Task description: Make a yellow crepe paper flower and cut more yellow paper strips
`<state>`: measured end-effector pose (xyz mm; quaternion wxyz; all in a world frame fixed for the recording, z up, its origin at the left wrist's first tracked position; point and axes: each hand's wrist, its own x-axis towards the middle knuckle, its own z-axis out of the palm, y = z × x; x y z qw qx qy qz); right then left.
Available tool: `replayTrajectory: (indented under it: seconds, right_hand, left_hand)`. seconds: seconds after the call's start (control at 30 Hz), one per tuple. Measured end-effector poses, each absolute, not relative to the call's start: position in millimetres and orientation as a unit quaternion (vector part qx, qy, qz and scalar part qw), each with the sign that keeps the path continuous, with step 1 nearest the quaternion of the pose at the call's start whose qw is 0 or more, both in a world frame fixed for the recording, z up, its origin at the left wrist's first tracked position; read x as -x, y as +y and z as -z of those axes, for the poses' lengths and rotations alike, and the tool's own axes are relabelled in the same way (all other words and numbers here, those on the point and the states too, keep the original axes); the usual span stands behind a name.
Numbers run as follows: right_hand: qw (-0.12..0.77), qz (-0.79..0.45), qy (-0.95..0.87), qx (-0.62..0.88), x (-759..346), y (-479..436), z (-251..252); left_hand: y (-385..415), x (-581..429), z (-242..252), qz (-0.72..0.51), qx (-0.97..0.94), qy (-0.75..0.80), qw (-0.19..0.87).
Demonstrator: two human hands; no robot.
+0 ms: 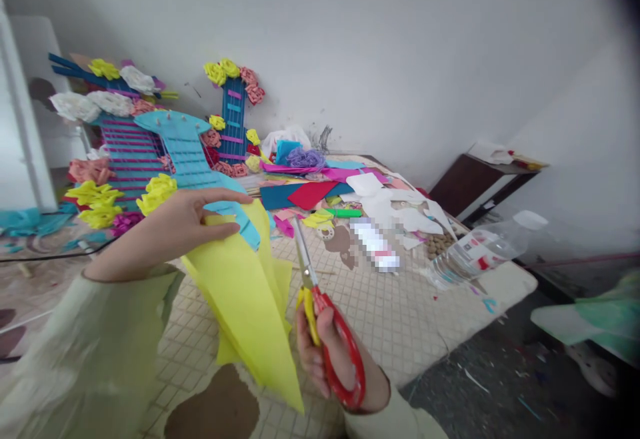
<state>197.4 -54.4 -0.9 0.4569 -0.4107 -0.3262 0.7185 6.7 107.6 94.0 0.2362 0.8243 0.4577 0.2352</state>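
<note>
My left hand (185, 222) pinches the top edge of a folded yellow paper sheet (250, 292), which hangs down over the table. My right hand (325, 352) grips red-and-yellow handled scissors (320, 305); the blades point up beside the paper's right edge and look closed. Both sleeves are pale green.
The tiled table (380, 305) carries coloured paper sheets (310, 192), white cut-outs (395, 202), a green marker (345, 213) and a plastic bottle (475, 252) lying near the right edge. Blue guitar-shaped crafts (185, 152) with paper flowers lean against the wall. A dark side table (475, 182) stands at right.
</note>
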Motion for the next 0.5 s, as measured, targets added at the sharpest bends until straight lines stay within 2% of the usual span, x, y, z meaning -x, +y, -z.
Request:
replayTrajectory:
  seconds: [0.07,0.23,0.4,0.5]
  right_hand:
    - [0.476,-0.707,-0.302,0.427,-208.3,-52.9,5.2]
    - [0.534,-0.666,-0.265,0.449,-237.6,-47.2,20.5]
    - [0.575,-0.657,-0.211,0.44,-259.1,-39.3,48.2]
    - [0.59,-0.667,-0.188,0.413,-267.2,-37.1,58.1]
  left_hand:
    - [123.0,-3.2,-78.8,-0.217,-0.838,0.472,0.165]
    - [134.4,-2.2,-60.7,-0.227,-0.841,0.482,0.095]
    - [78.2,-18.0,-102.8,-0.256,-0.837,0.472,0.108]
    - [33.5,-19.9,-116.6,-0.365,-0.828,0.402,0.14]
